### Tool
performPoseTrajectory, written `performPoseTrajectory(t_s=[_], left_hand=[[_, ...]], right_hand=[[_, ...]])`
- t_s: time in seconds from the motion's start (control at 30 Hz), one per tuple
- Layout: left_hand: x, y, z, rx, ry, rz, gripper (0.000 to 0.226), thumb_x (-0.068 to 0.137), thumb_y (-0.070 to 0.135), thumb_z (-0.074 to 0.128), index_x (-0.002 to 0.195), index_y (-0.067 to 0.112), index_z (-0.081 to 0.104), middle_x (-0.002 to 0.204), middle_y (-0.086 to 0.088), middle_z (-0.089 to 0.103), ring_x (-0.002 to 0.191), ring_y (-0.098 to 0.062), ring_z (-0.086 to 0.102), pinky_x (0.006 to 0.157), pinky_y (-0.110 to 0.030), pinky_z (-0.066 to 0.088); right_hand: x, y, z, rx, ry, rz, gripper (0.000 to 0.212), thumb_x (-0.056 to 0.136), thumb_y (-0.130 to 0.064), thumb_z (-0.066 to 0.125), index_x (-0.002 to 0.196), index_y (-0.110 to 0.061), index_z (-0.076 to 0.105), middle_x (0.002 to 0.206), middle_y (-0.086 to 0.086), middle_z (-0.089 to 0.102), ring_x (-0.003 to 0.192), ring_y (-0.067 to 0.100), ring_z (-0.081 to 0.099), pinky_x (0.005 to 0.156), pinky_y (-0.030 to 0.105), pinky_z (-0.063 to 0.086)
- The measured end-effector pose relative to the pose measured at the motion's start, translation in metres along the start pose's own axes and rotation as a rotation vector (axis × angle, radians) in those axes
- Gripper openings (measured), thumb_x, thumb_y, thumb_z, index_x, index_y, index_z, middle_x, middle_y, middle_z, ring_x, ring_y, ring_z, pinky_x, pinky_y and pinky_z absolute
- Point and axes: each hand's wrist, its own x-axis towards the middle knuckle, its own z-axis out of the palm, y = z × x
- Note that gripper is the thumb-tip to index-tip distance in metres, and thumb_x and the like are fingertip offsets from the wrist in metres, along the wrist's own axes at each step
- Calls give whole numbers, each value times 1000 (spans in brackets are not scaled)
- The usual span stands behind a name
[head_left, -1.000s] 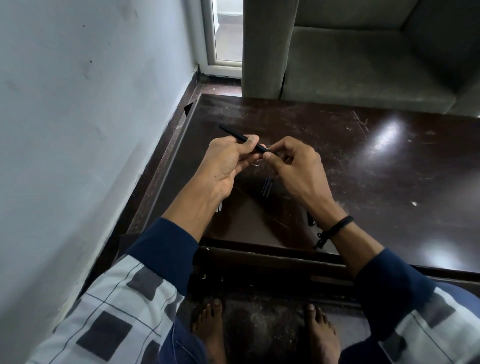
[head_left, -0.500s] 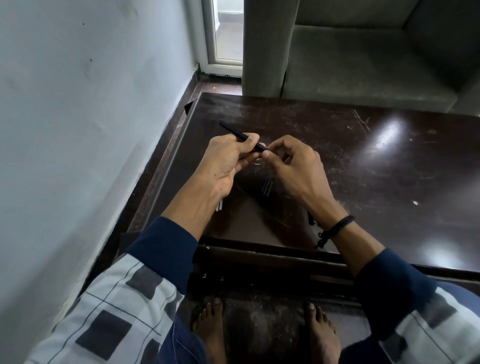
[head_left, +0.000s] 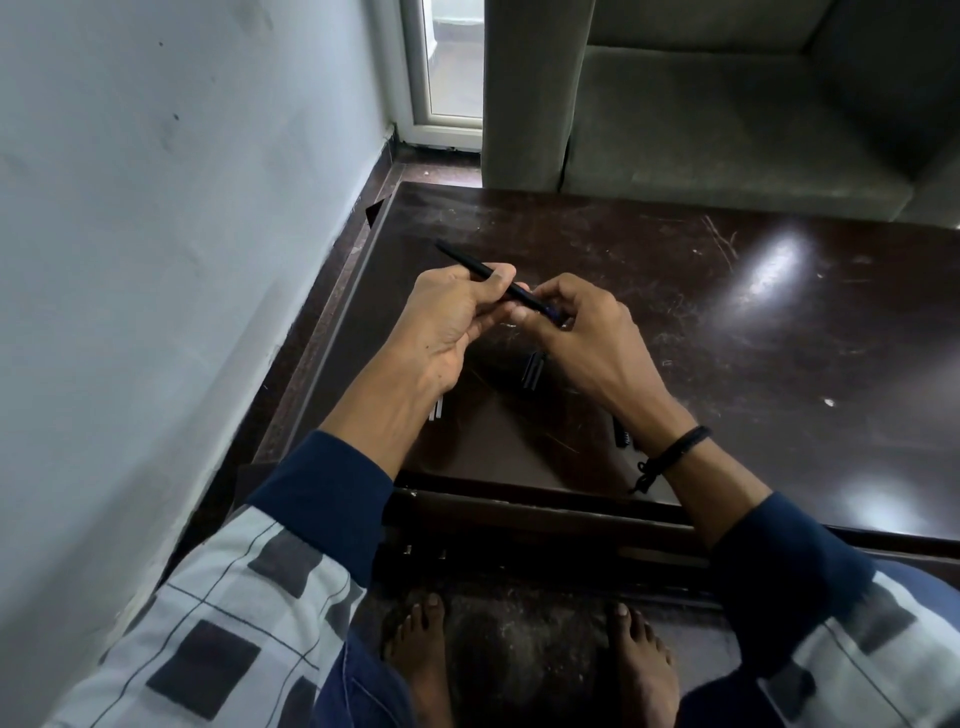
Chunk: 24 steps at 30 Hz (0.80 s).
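Parts (head_left: 534, 370): dark pieces lie on the bench (head_left: 753, 364) below my wrists.
Left hand (head_left: 447, 322): curled round the pen (head_left: 478, 267), held above the bench, far end pointing away.
Right hand (head_left: 587, 338): fingertips pinch its near end.
Change: a bluish bit now shows there. I judge the end piece is shifting, on or off I can't tell.

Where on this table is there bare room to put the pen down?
The table is bare right of the right hand, to its right edge, and in the far strip before the sofa. Crowded under the hands holding the pen: dark parts between the wrists, pale parts beneath the left hand.
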Motion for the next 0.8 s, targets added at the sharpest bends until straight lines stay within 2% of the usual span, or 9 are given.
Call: performPoseTrajectory(t_s=[0.07,0.17,0.3,0.43,0.8], left_hand=[[-1,0,1,-1,-3,-8,6,94,3,66,99,0,69,81,-8,74,68,-11,71,67,-19,59],[-2,1,1,-4,-10,-14,7,94,4,67,99,-1,69,79,-8,74,64,-10,70,65,-19,58],[-1,3,-1,-21,-12,-1,15,95,3,66,106,-5,69,92,-15,74,78,-17,73,73,-23,61],[0,1,-1,-18,-12,8,19,94,3,67,110,-8,69,95,-16,74,88,-19,74,75,-22,60],[1,-4,2,8,-34,-12,17,94,3,67,108,-6,70,95,-14,75,84,-16,76,75,-22,59]], right_hand=[[-1,1,2,-44,-75,-21,24,96,-43,66,112,-25,63,87,-10,63,74,7,60,64,32,50],[-2,2,4,-69,-64,-43,20,97,-44,65,106,-26,62,81,-9,62,70,6,57,61,34,47],[-2,-2,1,-35,40,-17,26,98,-48,63,113,-28,69,88,-6,69,76,13,65,67,39,55],[-2,-1,2,-23,112,-32,22,101,-43,59,98,-25,71,73,-4,67,67,16,62,64,44,54],[2,0,-1,-30,71,71,27,102,-39,58,87,-21,69,71,-3,65,60,12,54,57,34,43]])
